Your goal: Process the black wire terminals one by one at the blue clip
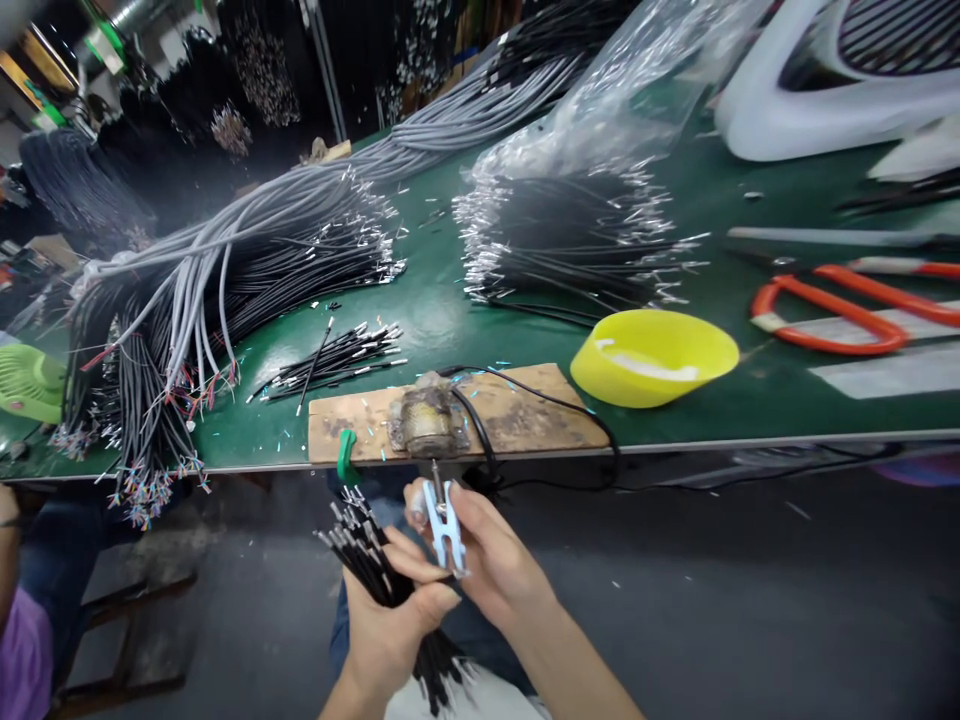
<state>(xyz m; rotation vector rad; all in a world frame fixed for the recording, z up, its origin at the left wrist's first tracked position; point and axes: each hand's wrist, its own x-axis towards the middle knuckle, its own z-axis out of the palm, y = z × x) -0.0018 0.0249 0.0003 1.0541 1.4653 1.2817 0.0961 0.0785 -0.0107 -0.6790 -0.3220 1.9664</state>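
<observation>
My left hand is closed round a bundle of short black wires with bare metal tips, held below the table edge. Beside it, my right hand pinches a small light-blue plastic tool whose tip points up toward a metal fixture. That fixture is mounted on a wooden board at the front edge of the green table. A small pile of finished black wires lies just behind the board.
A large bundle of grey and black cables covers the left of the table. More black wires in a clear bag lie at centre. A yellow bowl and orange-handled scissors sit right. Another person's arm shows at far left.
</observation>
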